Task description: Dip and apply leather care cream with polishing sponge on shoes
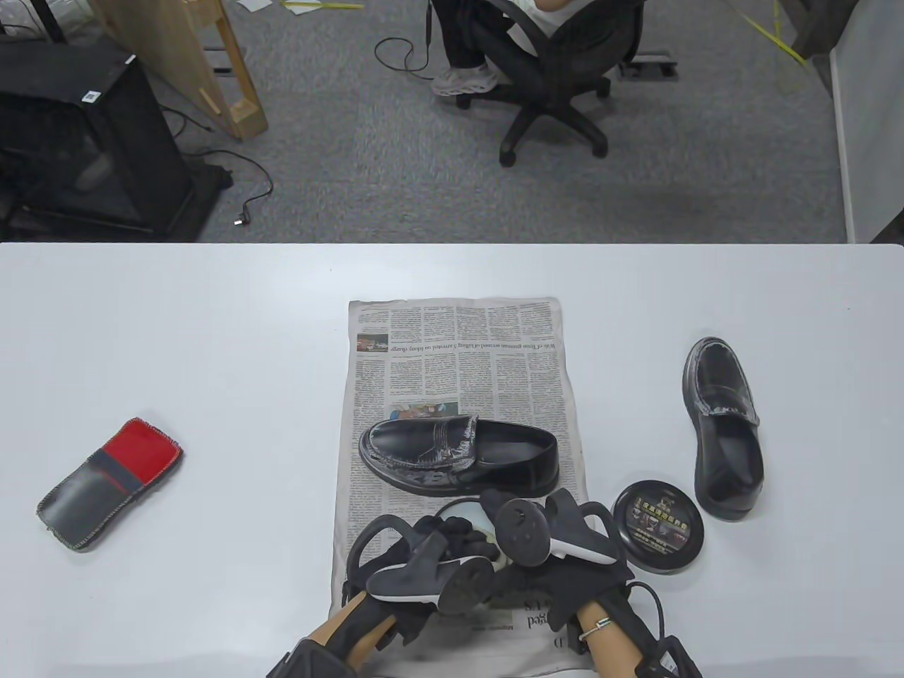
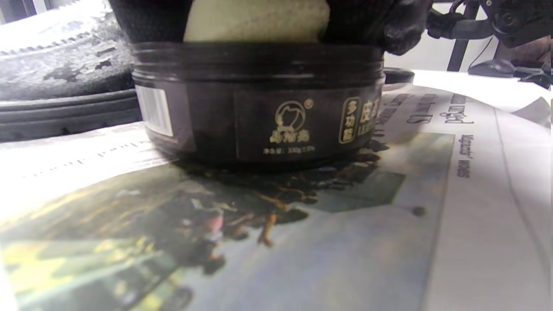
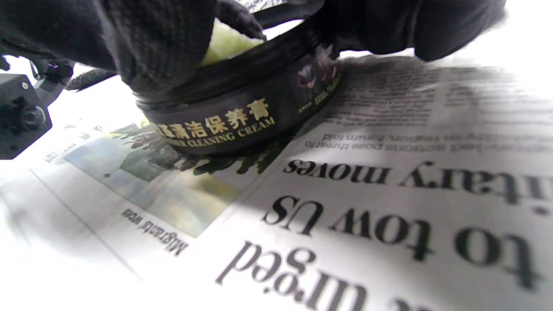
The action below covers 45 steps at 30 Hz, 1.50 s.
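The black cream jar point(image 1: 466, 512) stands open on the newspaper point(image 1: 459, 353), just in front of a black loafer point(image 1: 459, 459). My left hand point(image 1: 452, 533) grips the jar point(image 2: 259, 116) by its rim, with fingers on both sides. A pale yellow sponge point(image 2: 255, 19) sits in the jar's mouth. My right hand point(image 1: 522, 575) holds the sponge point(image 3: 229, 41) down in the jar point(image 3: 242, 116); in the table view the trackers hide its fingers. The loafer's sole point(image 2: 56, 108) lies right behind the jar.
The jar's lid point(image 1: 658, 528) lies face up to the right of my hands. A second black loafer point(image 1: 727, 431) lies off the paper at the right. A red and grey cloth point(image 1: 109, 484) is at the far left. Beyond the table a person sits on an office chair point(image 1: 551, 92).
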Each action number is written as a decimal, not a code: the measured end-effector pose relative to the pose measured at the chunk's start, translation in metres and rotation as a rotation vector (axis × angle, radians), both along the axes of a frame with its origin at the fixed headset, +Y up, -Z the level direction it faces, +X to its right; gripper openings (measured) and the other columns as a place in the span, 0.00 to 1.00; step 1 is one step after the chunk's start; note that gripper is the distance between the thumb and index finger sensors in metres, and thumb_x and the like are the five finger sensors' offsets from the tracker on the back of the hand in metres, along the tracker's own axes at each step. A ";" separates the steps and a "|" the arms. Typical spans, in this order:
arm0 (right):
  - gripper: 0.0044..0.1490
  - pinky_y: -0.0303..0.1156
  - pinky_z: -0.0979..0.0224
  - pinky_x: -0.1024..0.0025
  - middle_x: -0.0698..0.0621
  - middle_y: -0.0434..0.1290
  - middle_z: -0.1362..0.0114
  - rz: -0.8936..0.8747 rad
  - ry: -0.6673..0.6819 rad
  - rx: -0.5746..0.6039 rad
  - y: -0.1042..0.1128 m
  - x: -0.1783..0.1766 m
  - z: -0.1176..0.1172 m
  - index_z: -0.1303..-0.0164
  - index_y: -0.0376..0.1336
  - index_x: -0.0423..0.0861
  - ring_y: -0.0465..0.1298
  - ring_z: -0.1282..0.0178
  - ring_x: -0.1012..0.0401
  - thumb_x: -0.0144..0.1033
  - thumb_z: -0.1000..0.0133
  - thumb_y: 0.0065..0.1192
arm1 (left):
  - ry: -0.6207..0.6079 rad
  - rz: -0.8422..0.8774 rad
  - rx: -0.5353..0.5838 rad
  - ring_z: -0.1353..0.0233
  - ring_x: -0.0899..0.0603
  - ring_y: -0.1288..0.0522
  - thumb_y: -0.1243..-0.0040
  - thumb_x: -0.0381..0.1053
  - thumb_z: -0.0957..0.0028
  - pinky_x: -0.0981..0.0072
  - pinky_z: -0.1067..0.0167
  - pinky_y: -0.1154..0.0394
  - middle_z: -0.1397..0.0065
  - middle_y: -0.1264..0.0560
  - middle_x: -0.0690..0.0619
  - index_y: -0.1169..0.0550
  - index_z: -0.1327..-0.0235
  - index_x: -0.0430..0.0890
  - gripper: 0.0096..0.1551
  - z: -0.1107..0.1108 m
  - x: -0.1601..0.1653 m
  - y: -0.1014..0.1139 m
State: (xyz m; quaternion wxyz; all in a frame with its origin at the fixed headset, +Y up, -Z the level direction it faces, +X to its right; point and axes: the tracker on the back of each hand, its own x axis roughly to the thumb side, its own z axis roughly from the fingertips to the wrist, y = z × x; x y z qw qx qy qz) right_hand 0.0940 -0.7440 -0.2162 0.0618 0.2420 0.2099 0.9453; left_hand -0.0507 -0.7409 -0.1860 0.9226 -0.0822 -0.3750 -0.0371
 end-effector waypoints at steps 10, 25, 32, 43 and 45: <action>0.55 0.59 0.21 0.35 0.33 0.49 0.11 -0.180 -0.196 0.331 0.048 0.029 0.005 0.10 0.42 0.43 0.55 0.15 0.34 0.60 0.41 0.52 | 0.178 0.268 0.078 0.25 0.38 0.26 0.48 0.56 0.36 0.43 0.32 0.25 0.24 0.24 0.47 0.28 0.26 0.46 0.28 -0.011 -0.053 0.059; 0.36 0.55 0.16 0.44 0.46 0.54 0.12 0.338 -0.187 0.714 0.008 -0.009 -0.019 0.17 0.53 0.51 0.52 0.13 0.41 0.49 0.36 0.50 | 0.533 0.027 0.015 0.13 0.34 0.49 0.50 0.60 0.33 0.32 0.21 0.42 0.07 0.49 0.43 0.48 0.12 0.52 0.40 -0.082 -0.093 0.008; 0.30 0.66 0.18 0.54 0.54 0.66 0.20 0.444 -0.128 0.860 0.008 -0.017 -0.030 0.27 0.61 0.55 0.65 0.19 0.50 0.49 0.41 0.57 | 0.614 -0.083 0.115 0.13 0.34 0.46 0.53 0.59 0.34 0.32 0.20 0.43 0.08 0.47 0.45 0.49 0.14 0.54 0.38 -0.090 -0.085 0.001; 0.27 0.65 0.17 0.56 0.57 0.69 0.24 0.398 -0.121 0.880 0.008 -0.015 -0.032 0.31 0.63 0.58 0.67 0.20 0.54 0.49 0.42 0.59 | 0.566 -0.127 0.138 0.14 0.36 0.42 0.54 0.55 0.33 0.37 0.21 0.39 0.10 0.45 0.44 0.49 0.15 0.53 0.35 -0.054 -0.123 -0.006; 0.27 0.65 0.17 0.57 0.58 0.68 0.24 0.371 -0.113 0.883 0.007 -0.012 -0.033 0.31 0.63 0.58 0.66 0.19 0.54 0.49 0.42 0.59 | 0.512 -0.096 0.141 0.15 0.36 0.42 0.54 0.55 0.33 0.37 0.21 0.39 0.10 0.45 0.44 0.49 0.15 0.53 0.35 -0.047 -0.116 -0.003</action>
